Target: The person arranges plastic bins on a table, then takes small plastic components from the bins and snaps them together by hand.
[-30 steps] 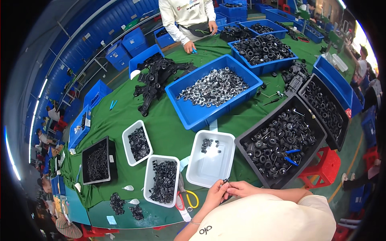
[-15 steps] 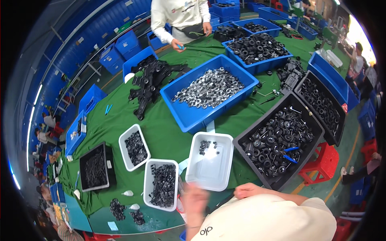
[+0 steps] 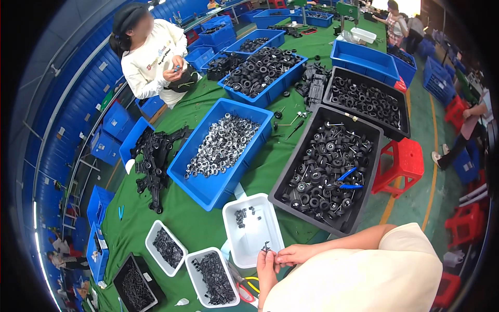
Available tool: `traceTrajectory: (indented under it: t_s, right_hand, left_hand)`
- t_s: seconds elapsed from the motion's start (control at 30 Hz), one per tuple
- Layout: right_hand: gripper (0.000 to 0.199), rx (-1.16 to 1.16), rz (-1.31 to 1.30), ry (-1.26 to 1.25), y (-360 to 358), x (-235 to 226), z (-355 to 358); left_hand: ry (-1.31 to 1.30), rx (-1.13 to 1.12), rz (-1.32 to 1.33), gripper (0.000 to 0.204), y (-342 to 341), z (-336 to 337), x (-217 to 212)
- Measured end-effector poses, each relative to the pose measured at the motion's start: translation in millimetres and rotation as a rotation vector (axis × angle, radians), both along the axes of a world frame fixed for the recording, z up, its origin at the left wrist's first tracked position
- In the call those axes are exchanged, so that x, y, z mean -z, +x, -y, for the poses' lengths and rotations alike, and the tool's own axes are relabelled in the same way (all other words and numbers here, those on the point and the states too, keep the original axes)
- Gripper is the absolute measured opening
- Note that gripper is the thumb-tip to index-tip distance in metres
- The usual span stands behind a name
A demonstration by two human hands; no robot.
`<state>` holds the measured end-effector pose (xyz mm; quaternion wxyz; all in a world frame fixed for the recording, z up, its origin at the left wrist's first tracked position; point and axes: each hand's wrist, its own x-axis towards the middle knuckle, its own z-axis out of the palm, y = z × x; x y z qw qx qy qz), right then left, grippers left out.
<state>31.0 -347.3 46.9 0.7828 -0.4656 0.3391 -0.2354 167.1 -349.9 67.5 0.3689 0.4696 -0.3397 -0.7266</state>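
Part: a small black plastic piece (image 3: 266,246) sits at the near rim of the white tray (image 3: 236,249), held between both hands
Left hand (image 3: 266,269): fingertips pressed together, pinching the piece from below
Right hand (image 3: 293,255): fingertips closed on the same piece from the side, touching the left hand
Handling: it looks light, stiff and easy to drop; probably best gripped at its edges with fingertips only
In the tray: a few more black pieces (image 3: 243,215) at the far end
Nearby: white bin of black parts (image 3: 212,278), red-handled scissors (image 3: 243,291) just beside it
Further out: black crate of wheels (image 3: 325,166), blue crate of silvery rings (image 3: 221,145), green table cover (image 3: 187,223)
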Motion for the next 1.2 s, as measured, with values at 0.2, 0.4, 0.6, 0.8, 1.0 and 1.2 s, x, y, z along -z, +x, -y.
traceTrajectory:
  t_s: [0.2, 0.4, 0.6, 0.8, 1.0, 1.2]
  right_hand:
    - [0.023, 0.074, 0.108, -0.064, 2, -17, -6]
    - [0.023, -0.064, 0.295, -0.184, -9, -10, -20]
    - [0.014, 0.329, 0.42, 0.43, -9, -12, 13]
    - [0.015, 0.356, 0.187, 0.213, 3, -26, 39]
    - [0.016, 0.354, 0.061, 0.088, 14, -21, 47]
    - [0.013, 0.313, 0.054, 0.177, 15, -17, 41]
  left_hand:
    - [0.237, -0.138, -0.312, 0.018, 0, -1, -6]
    - [0.193, -0.654, -0.965, 0.021, 101, 44, 16]
    - [0.183, -0.249, -0.854, 0.013, 56, 67, -10]
    - [0.113, -0.187, -0.71, 0.017, 22, 68, -8]
    - [0.074, -0.268, -0.607, 0.014, 13, 61, -7]
    - [0.021, -0.302, -0.492, 0.013, 25, 47, 5]
